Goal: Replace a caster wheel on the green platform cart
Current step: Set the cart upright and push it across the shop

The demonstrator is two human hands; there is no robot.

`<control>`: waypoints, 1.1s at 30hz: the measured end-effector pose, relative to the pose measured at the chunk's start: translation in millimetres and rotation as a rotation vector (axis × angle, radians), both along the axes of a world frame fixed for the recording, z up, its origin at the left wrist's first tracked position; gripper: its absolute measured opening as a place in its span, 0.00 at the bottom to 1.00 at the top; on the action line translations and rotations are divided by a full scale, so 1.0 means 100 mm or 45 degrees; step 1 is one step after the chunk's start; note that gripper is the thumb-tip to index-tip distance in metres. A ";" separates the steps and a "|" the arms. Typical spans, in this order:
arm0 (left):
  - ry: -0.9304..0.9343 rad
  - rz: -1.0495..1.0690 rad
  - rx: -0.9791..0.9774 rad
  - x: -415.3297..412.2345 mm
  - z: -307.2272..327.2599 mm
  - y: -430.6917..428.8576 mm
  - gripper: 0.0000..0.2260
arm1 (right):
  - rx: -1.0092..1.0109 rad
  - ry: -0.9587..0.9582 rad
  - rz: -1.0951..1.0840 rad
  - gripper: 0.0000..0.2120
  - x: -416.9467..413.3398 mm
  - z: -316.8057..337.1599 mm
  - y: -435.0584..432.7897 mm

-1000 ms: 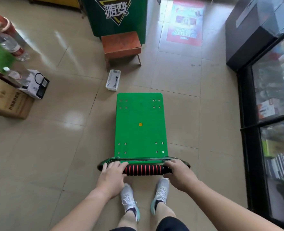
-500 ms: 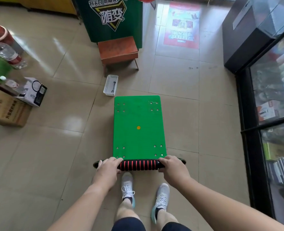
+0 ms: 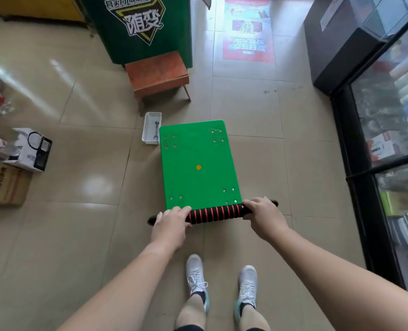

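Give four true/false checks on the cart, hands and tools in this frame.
1. The left hand and right hand grip the black-and-red ribbed foam handle of the green flat platform cart. True.
2. The white perforated plastic basket sits on the cart. False: it stands on the tiled floor by the cart's far left corner.
3. A metal spanner lies in the basket. True.
4. The orange-brown square stool stands right of the cart. False: it stands beyond it, far left.

floor [image 3: 78, 235]: beige glossy tiles | orange stool [image 3: 157, 74] (by green cabinet [image 3: 138, 27])
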State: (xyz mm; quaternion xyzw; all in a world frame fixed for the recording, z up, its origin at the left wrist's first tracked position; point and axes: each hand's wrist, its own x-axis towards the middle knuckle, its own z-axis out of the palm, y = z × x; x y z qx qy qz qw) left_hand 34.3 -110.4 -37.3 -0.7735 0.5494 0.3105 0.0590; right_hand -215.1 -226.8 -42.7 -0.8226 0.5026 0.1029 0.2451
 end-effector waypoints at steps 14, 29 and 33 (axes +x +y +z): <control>-0.003 -0.054 -0.050 0.32 0.05 -0.58 0.18 | -0.023 0.066 0.025 0.10 0.37 0.07 -0.58; -0.125 -0.021 0.034 -0.34 0.02 0.40 0.18 | 0.001 0.085 0.117 0.11 -0.23 0.05 0.36; -0.126 0.017 0.000 -0.60 -0.02 0.80 0.20 | 0.004 0.072 0.132 0.11 -0.49 0.04 0.73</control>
